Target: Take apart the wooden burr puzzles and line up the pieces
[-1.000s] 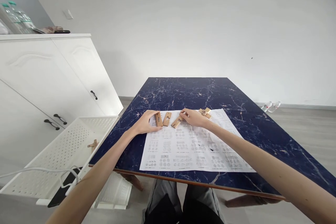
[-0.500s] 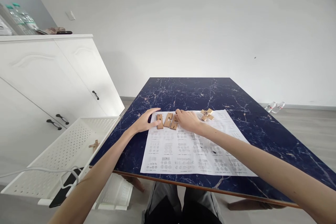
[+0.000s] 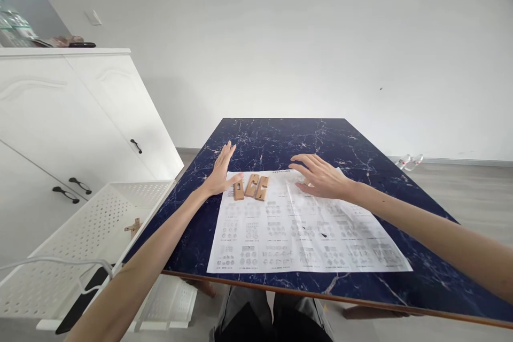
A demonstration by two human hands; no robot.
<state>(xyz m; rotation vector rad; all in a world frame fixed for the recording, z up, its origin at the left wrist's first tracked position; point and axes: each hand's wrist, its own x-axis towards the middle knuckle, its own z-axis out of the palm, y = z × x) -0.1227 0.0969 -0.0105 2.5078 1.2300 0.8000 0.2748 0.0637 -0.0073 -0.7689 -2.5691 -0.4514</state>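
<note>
Three flat wooden puzzle pieces lie side by side on the printed paper sheet [image 3: 256, 256]. The slotted piece [image 3: 237, 196] is leftmost, beside a notched piece [image 3: 251, 187] in the middle and another notched piece [image 3: 262, 189] on the right. My left hand [image 3: 219, 175] is open at the sheet's far left corner, fingers stretched up and the thumb by the top of the slotted piece. Over the sheet's far right part is my right hand [image 3: 323, 177], open, its fingers slightly bent and apart. The cross-shaped wooden puzzle cannot be seen now; the right hand covers that area.
The dark blue marbled table [image 3: 280, 139] carries the sheet near its front edge. To the left, a white perforated basket [image 3: 88, 219] holds a wooden cross-shaped piece [image 3: 133, 227] and a cable [image 3: 60, 262]. A white cabinet [image 3: 92, 112] stands behind it. Clear bottles [image 3: 409, 162] are on the floor, right.
My right hand has left the notched pieces and moved right, over where the cross-shaped puzzle lay. My left hand has lifted its fingers away from the slotted piece. The view has shifted slightly.
</note>
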